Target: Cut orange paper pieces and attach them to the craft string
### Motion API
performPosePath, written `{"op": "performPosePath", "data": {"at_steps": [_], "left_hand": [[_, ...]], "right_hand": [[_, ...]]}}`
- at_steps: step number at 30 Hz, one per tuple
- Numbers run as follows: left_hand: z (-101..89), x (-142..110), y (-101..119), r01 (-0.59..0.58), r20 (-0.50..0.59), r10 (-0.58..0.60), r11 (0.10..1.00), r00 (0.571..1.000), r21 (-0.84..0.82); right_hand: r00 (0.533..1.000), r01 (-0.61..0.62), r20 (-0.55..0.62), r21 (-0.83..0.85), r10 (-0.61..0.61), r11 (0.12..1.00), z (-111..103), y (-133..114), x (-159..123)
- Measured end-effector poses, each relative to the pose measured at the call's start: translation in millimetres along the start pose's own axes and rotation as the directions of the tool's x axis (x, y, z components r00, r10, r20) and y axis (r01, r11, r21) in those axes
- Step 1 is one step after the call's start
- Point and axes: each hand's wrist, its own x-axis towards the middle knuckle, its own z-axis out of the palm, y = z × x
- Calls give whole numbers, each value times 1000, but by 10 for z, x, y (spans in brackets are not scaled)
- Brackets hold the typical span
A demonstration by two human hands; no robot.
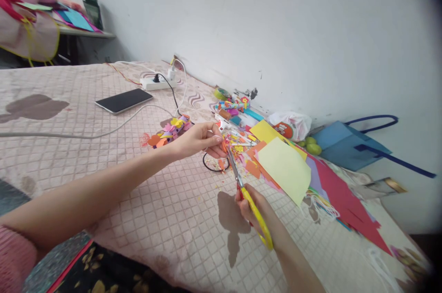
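Note:
My left hand (204, 139) pinches a small orange piece of paper (224, 146) between thumb and fingers, above the table. Wrapped round the handles of a pair of scissors (253, 208) with yellow and red grips is my right hand (253, 205). The metal blades point up toward the orange piece, with their tips beside my left fingertips; whether they touch it I cannot tell. Just under my left hand lies a black ring (207, 164) with small paper scraps around it. Behind my left wrist sits a bunch of colourful paper flowers (172, 131).
Coloured paper sheets (285, 164), white string (322, 205) and a blue bag (348, 146) lie along the right. A phone (124, 100), a power strip (157, 83) and cables are on the left. Snippets and a white glue gun (223, 123) lie beyond my hands, near the wall.

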Motion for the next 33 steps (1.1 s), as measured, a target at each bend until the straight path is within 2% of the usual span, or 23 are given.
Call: {"op": "performPosePath", "data": {"at_steps": [13, 22, 29, 33], "left_hand": [[4, 6, -18, -11, 28, 11, 1000, 1000, -11], [10, 7, -25, -21, 11, 21, 1000, 1000, 11], [20, 2, -30, -37, 6, 37, 999, 999, 22], [14, 0, -35, -46, 9, 46, 999, 999, 25]], "right_hand": [[1000, 13, 2, -3, -13, 1000, -4, 47, -3], [999, -37, -6, 3, 37, 999, 2, -47, -17], [999, -52, -14, 43, 53, 998, 6, 22, -12], [997, -83, 1, 62, 83, 995, 9, -18, -17]]}}
